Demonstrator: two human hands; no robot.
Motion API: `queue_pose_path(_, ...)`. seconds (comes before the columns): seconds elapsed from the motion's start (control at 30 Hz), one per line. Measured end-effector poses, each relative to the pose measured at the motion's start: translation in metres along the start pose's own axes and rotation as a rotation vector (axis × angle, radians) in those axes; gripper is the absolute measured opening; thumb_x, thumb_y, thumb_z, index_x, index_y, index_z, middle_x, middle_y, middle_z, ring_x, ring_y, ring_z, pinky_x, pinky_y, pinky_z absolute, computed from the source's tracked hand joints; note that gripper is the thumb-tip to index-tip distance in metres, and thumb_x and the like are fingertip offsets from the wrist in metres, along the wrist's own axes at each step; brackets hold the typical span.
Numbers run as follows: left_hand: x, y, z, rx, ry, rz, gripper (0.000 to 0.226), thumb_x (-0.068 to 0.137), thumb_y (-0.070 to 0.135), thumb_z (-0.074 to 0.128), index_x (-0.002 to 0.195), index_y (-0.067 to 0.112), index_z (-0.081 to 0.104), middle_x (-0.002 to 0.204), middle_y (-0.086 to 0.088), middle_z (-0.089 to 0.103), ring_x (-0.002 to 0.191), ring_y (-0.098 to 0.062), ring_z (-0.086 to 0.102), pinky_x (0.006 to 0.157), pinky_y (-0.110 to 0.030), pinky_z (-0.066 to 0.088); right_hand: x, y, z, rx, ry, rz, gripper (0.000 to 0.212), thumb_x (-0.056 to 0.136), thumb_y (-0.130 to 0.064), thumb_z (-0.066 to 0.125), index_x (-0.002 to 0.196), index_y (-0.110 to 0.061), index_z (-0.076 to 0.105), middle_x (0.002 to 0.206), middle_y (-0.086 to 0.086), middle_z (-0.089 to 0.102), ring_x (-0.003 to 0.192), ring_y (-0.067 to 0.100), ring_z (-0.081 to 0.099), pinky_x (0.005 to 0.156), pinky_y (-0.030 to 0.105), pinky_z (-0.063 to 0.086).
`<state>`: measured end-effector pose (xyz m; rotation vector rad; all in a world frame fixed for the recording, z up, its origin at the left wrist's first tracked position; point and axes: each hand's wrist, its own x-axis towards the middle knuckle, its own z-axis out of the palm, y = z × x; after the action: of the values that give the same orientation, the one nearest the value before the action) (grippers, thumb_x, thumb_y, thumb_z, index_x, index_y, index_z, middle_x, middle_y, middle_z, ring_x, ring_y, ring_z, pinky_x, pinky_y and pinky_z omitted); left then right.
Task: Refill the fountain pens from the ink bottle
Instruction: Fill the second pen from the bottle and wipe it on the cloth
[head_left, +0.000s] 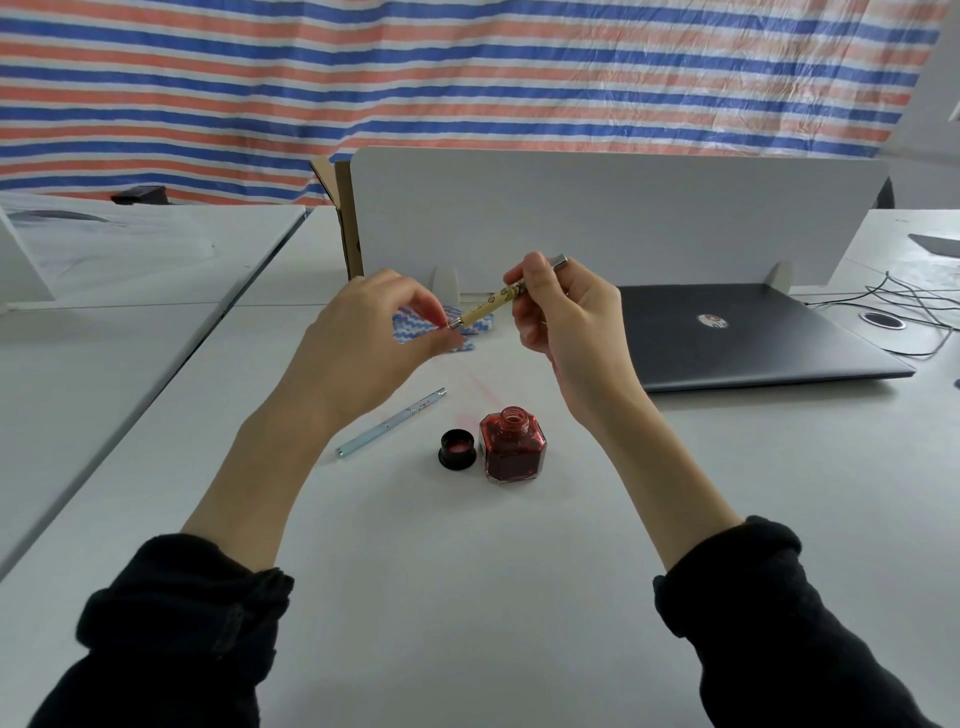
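Two hands meet above the table: the right hand (563, 317) is clamped on a cream pen (491, 307), the left hand (379, 338) pinching its lower tip, which the fingers hide. Below them stand the open ink bottle (513, 446), its cap (457, 449) and a blue pen (392, 421).

White desk (467, 597), white divider panel (613, 218), striped tarp (467, 67) behind

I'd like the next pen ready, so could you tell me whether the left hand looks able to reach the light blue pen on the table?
Probably yes: the light blue pen lies uncovered just below the left hand, though its fingers first must release the cream pen.
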<state>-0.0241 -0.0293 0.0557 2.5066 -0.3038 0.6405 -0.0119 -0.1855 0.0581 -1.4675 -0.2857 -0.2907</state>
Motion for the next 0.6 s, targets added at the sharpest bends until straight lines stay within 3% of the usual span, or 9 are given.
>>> queue_pose_path(0.17, 0.000, -0.001, 0.003, 0.009, -0.021, 0.020, 0.029, 0.084, 0.033, 0.057, 0.101, 0.012, 0.066, 0.111, -0.006, 0.060, 0.098, -0.015, 0.049, 0.081, -0.031, 0.041, 0.002, 0.002, -0.002, 0.031, 0.018, 0.004, 0.029, 0.095, -0.018, 0.047, 0.070, -0.012, 0.062, 0.050, -0.005, 0.050, 0.047, 0.008, 0.042, 0.046, 0.018, 0.035)
queue_pose_path(0.4, 0.000, -0.007, 0.006, 0.070, -0.124, 0.008, 0.029, 0.087, 0.034, 0.052, 0.102, 0.013, 0.066, 0.118, -0.005, 0.058, 0.110, -0.020, 0.048, 0.086, -0.032, 0.038, 0.007, 0.000, -0.010, 0.112, 0.175, -0.037, 0.032, 0.095, -0.018, 0.045, 0.066, -0.010, 0.057, 0.055, 0.002, 0.043, 0.049, 0.009, 0.037, 0.047, 0.020, 0.031)
queue_pose_path(0.53, 0.001, -0.014, 0.008, 0.067, -0.134, -0.022, 0.026, 0.087, 0.033, 0.054, 0.099, 0.013, 0.066, 0.117, -0.005, 0.058, 0.112, -0.021, 0.047, 0.091, -0.038, 0.039, 0.017, -0.002, -0.026, 0.238, 0.278, -0.012, 0.032, 0.097, -0.019, 0.039, 0.068, -0.011, 0.050, 0.064, 0.001, 0.050, 0.056, 0.011, 0.048, 0.059, 0.025, 0.046)
queue_pose_path(0.6, 0.001, -0.014, 0.010, 0.052, -0.129, -0.030, 0.026, 0.087, 0.033, 0.054, 0.099, 0.013, 0.066, 0.115, -0.004, 0.058, 0.111, -0.021, 0.048, 0.092, -0.039, 0.039, 0.021, 0.000, -0.032, 0.288, 0.247, 0.033, 0.029, 0.097, -0.013, 0.037, 0.072, -0.009, 0.051, 0.066, 0.004, 0.053, 0.057, 0.014, 0.051, 0.059, 0.027, 0.048)
